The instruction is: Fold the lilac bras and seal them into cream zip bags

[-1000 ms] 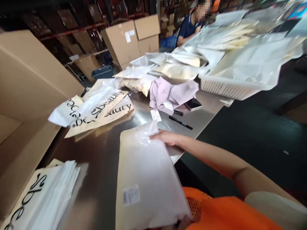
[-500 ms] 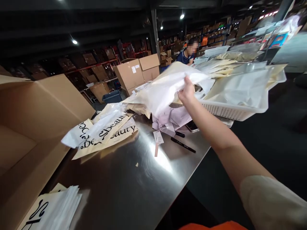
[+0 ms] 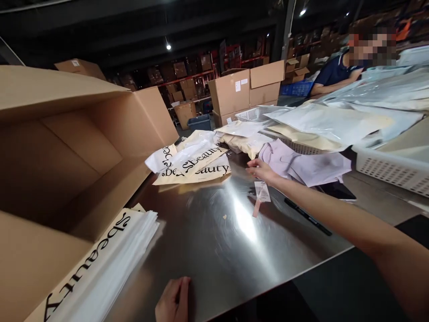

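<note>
Near the middle of the metal table, my right hand (image 3: 263,171) reaches in from the right with its fingers stretched out and apart, holding nothing. Beside it lies a folded lilac garment (image 3: 303,164) with a white tag (image 3: 262,191) on the tabletop just below the hand. Down at the table's front edge, my left hand (image 3: 173,299) shows only in part; its fingers are curled and nothing is seen in them. A stack of printed plastic bags (image 3: 114,264) lies to the left of that hand. More printed bags (image 3: 197,163) are spread out left of my right hand.
A large open cardboard box (image 3: 100,138) lies along the left. White baskets (image 3: 390,165) with packaged bags stand on the right. A black marker (image 3: 308,217) and a phone (image 3: 338,192) rest under my right forearm. Another person (image 3: 335,74) works behind the baskets.
My right hand has let go of the white bag it held; that bag now lies over the baskets. The hand is lower, beside the lilac garment. My left hand has come into view.
</note>
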Demonstrator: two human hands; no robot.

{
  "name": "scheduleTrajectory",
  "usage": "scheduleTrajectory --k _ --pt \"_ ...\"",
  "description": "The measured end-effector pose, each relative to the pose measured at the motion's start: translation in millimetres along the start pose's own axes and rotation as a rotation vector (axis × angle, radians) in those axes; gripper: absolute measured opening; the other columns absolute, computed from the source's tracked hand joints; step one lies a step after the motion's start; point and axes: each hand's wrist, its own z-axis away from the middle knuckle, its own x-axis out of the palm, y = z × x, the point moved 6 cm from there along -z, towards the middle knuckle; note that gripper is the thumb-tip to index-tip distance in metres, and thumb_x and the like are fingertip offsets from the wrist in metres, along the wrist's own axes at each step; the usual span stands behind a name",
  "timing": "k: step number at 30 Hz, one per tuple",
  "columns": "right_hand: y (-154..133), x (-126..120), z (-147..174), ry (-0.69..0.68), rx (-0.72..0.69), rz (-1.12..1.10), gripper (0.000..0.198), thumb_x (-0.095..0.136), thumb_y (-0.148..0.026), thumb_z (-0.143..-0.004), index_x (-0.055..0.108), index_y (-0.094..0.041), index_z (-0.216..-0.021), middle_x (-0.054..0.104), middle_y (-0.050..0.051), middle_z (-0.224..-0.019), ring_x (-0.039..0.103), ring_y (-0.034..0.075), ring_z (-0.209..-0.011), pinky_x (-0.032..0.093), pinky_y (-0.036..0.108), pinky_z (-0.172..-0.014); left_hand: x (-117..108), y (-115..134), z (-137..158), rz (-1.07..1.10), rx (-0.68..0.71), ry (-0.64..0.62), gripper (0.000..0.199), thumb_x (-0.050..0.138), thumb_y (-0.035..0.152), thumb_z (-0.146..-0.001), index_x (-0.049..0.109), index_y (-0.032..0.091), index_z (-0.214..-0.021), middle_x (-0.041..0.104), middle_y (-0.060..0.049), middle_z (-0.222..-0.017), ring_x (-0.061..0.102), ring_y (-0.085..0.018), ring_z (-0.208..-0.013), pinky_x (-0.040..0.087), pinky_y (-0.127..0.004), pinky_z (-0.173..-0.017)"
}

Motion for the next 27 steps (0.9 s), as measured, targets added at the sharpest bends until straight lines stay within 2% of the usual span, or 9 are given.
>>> scheduleTrajectory --k 5,7,9,11,14,17,21,24,27 --pt "-18 78 -16 -0.091 -0.191 0.403 0.034 0.067 -0.023 -0.081 0.060 -0.013 -0.112 0.065 0.012 -0.112 0.064 0.024 -0.100 0.051 0.031 -0.085 13 -13 6 -0.075 0.105 0.095 0.038 0.048 0.046 -0.095 0.070 0.026 -0.072 0.066 0.000 -0.070 0.065 -0.014 -0.062 0.044 -0.021 -0.056" --pt "-29 105 -19 -0.138 -0.313 0.557 0.054 0.073 -0.021 -0.074 0.057 -0.013 -0.125 0.055 0.018 -0.134 0.052 0.032 -0.124 0.044 0.039 -0.100 14 -16 8 -0.083 0.151 0.127 0.033 0.049 0.038 -0.095 0.068 0.025 -0.072 0.064 0.000 -0.068 0.063 -0.013 -0.060 0.042 -0.020 -0.055" --pt "-40 131 -18 -0.185 -0.431 0.683 0.058 0.070 -0.015 -0.076 0.053 -0.013 -0.131 0.042 0.020 -0.148 0.035 0.037 -0.139 0.030 0.048 -0.112 14 -16 9 -0.081 0.177 0.133 0.032 0.049 0.034 -0.096 0.066 0.024 -0.071 0.062 0.000 -0.067 0.062 -0.012 -0.059 0.041 -0.021 -0.056" --pt "-52 153 -15 -0.234 -0.512 0.774 0.042 0.056 -0.007 -0.083 0.057 -0.012 -0.125 0.048 0.022 -0.143 0.036 0.036 -0.139 0.022 0.054 -0.114 12 -15 9 -0.079 0.184 0.127 0.032 0.048 0.033 -0.096 0.064 0.023 -0.070 0.061 0.000 -0.066 0.061 -0.012 -0.060 0.041 -0.021 -0.059" --pt "-78 171 -4 -0.303 -0.596 0.849 0.034 0.041 -0.004 -0.090 0.063 -0.012 -0.115 0.064 0.021 -0.119 0.058 0.033 -0.117 0.034 0.053 -0.105 8 -12 8 -0.092 0.178 0.122 0.034 0.047 0.031 -0.097 0.062 0.022 -0.068 0.058 -0.001 -0.064 0.059 -0.013 -0.059 0.040 -0.023 -0.060" --pt "-121 156 10 -0.329 -0.684 0.839 0.031 0.042 -0.014 -0.095 0.062 -0.015 -0.119 0.067 0.017 -0.114 0.064 0.030 -0.103 0.045 0.041 -0.091 8 -9 7 -0.114 0.165 0.083 0.036 0.045 0.031 -0.097 0.058 0.021 -0.065 0.056 -0.001 -0.063 0.056 -0.013 -0.057 0.039 -0.024 -0.059" --pt "-177 98 24 -0.430 -0.705 0.658 0.029 0.043 -0.033 -0.101 0.066 -0.018 -0.110 0.071 0.007 -0.093 0.066 0.020 -0.084 0.048 0.027 -0.076 7 -6 0 -0.136 0.104 -0.017 0.036 0.048 0.036 -0.095 0.061 0.021 -0.065 0.057 -0.002 -0.064 0.055 -0.014 -0.056 0.037 -0.025 -0.058" --pt "-181 70 27 -0.649 -0.406 0.245 0.028 0.056 -0.044 -0.096 0.069 -0.021 -0.104 0.071 0.002 -0.087 0.062 0.014 -0.064 0.049 0.024 -0.063 7 2 -5 -0.108 0.043 -0.108 0.031 0.057 0.041 -0.089 0.067 0.022 -0.067 0.060 -0.003 -0.065 0.055 -0.015 -0.058 0.036 -0.027 -0.059" --pt "-146 71 33 -0.689 -0.138 0.229 0.022 0.067 -0.041 -0.089 0.071 -0.022 -0.100 0.071 0.002 -0.087 0.061 0.014 -0.062 0.050 0.024 -0.060 17 17 3 0.264 -0.048 -0.301 0.034 0.067 0.055 -0.079 0.074 0.022 -0.085 0.067 -0.005 -0.073 0.056 -0.016 -0.058 0.038 -0.026 -0.056"
